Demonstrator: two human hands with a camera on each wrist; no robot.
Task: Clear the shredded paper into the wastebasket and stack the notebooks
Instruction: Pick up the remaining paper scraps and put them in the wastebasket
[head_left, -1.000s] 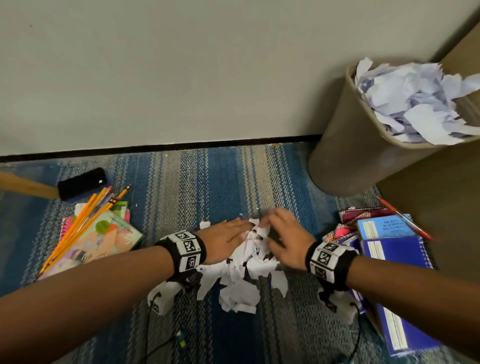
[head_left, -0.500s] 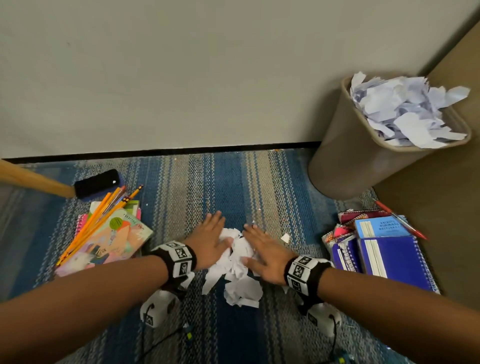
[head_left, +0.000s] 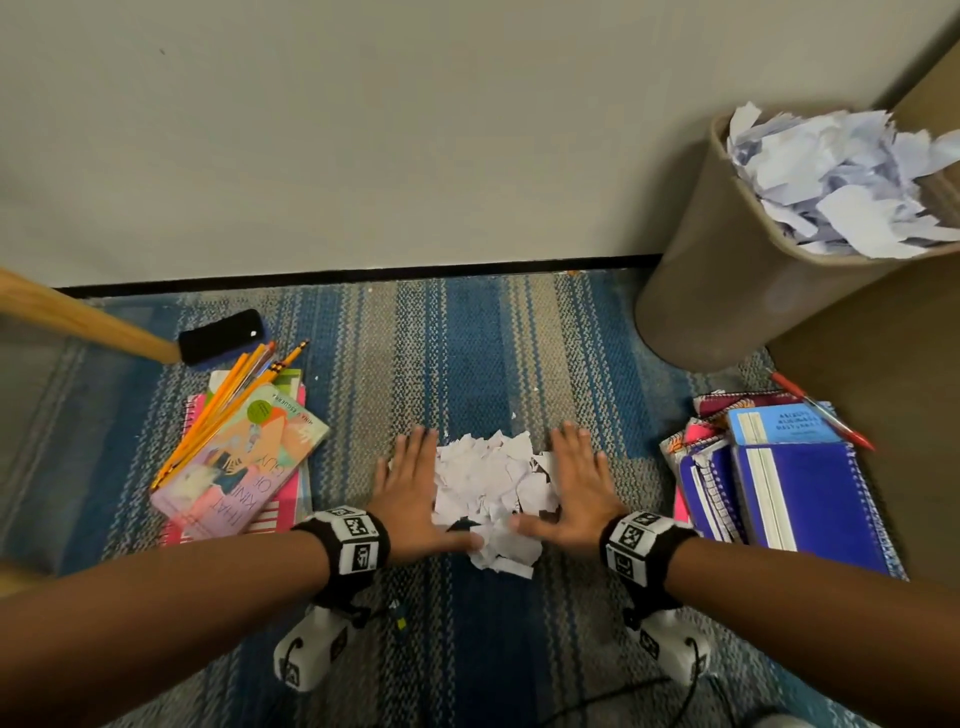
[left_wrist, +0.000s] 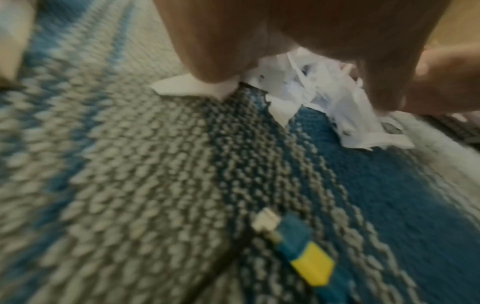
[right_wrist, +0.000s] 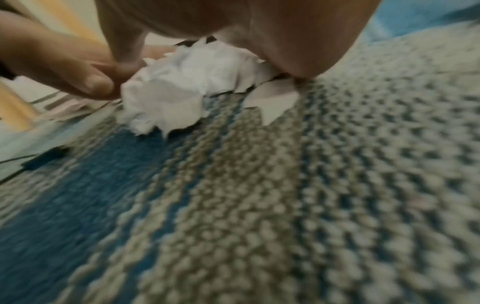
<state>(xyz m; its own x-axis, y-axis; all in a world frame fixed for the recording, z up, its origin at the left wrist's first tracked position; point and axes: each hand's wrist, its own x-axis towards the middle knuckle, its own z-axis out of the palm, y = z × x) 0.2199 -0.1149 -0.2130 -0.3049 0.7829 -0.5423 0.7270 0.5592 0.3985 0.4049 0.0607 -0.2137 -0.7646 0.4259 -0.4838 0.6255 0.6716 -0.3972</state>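
Both forearms are bare. Each wrist wears a black band (head_left: 358, 540) printed with white square black-patterned markers, and under it hangs a white camera box (head_left: 310, 652) trailing a thin black cable (head_left: 597, 701).

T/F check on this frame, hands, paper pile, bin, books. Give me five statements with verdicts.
1. Both hands lie flat either side of the shredded paper. True: left hand, right hand.
2. The wastebasket is empty. False: paper heaps above its rim.
3. Pencils lie on the book at left. True.
4. The blue notebooks lie left of the pile. False: right of it.
5. The left hand grips a pencil. False: it holds nothing.
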